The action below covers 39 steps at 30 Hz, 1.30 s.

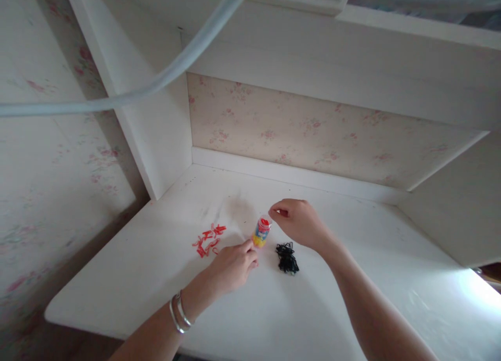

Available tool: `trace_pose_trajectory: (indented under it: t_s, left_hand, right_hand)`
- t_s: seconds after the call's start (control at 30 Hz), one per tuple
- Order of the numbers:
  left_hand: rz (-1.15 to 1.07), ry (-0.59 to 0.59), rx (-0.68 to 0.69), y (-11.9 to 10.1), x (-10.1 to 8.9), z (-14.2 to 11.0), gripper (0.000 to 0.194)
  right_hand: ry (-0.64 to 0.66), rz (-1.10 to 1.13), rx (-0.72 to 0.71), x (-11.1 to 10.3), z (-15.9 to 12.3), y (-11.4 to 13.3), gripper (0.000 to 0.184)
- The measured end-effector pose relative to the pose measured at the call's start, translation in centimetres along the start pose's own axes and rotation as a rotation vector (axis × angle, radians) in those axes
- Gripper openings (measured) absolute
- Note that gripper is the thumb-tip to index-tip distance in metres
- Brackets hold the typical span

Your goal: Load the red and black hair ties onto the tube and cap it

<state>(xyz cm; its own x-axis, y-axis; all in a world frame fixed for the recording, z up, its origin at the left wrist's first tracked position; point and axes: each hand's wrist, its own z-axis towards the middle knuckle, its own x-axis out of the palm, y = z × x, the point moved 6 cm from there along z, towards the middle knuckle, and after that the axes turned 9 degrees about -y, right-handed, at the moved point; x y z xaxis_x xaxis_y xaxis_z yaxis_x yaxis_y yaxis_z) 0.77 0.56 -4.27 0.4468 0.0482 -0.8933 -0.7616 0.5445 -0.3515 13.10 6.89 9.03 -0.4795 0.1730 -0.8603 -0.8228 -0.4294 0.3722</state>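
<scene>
A small clear plastic jar (261, 232) with a blue and yellow label stands on the white desk, tilted slightly in view. Red bands show at its open top, with yellow low inside. My left hand (234, 264) has its fingers curled at the jar's lower left side, steadying it. Just right of the jar's rim, my right hand (299, 223) is closed in a pinch; whatever its fingertips hold is too small to tell. Left of the jar lies a loose scatter of red rubber bands (207, 240). A heap of black rubber bands (287, 258) lies below my right hand.
The white desk (156, 277) has a rounded front left corner. A side panel (156, 116) and a floral back wall (274, 126) close it in, under a shelf. A pale cable (172, 71) hangs across the upper view, near the camera.
</scene>
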Motion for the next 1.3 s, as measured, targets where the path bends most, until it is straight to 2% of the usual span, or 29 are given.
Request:
trace_pose_trajectory:
  t_s: [0.1,0.2,0.33,0.4,0.47,0.57,0.67,0.97,1.13,1.3]
  left_hand:
    - [-0.085,-0.052,-0.036,-0.1,-1.2,0.3,0.020]
    - [-0.259,-0.130,-0.101,-0.5,-3.3,0.6,0.022]
    - [-0.418,-0.281,-0.193,-1.1,-7.0,1.4,0.028]
    - [-0.393,-0.354,-0.186,-1.4,-8.8,2.4,0.028]
    - [-0.308,-0.370,-0.173,-1.5,-9.8,3.7,0.025]
    - [-0.159,-0.348,-0.178,-1.3,-10.3,5.6,0.021]
    - [-0.049,-0.276,-0.181,-1.2,-10.2,7.0,0.022]
    - [0.109,-0.152,-0.135,-2.1,-9.1,8.0,0.025]
    - [0.041,-0.218,-0.141,-1.9,-10.1,7.8,0.024]
    - [-0.081,-0.349,-0.206,-0.1,-11.7,5.7,0.024]
  right_hand:
    - [-0.151,0.173,0.128,-1.2,-1.5,-1.8,0.025]
    - [-0.215,0.416,0.307,-0.4,-4.6,-4.5,0.031]
    - [-0.170,0.618,0.454,3.6,-9.5,-7.4,0.034]
    - [-0.137,0.659,0.471,5.7,-11.5,-8.2,0.035]
    - [-0.102,0.641,0.470,7.2,-12.9,-8.6,0.034]
    - [-0.077,0.601,0.424,7.8,-13.8,-8.5,0.033]
    - [-0.092,0.574,0.369,7.2,-13.9,-8.0,0.032]
    - [-0.113,0.529,0.244,6.0,-13.9,-6.5,0.029]
    - [-0.108,0.514,0.269,6.0,-14.1,-6.8,0.029]
    - [-0.093,0.459,0.246,6.3,-14.1,-6.5,0.033]
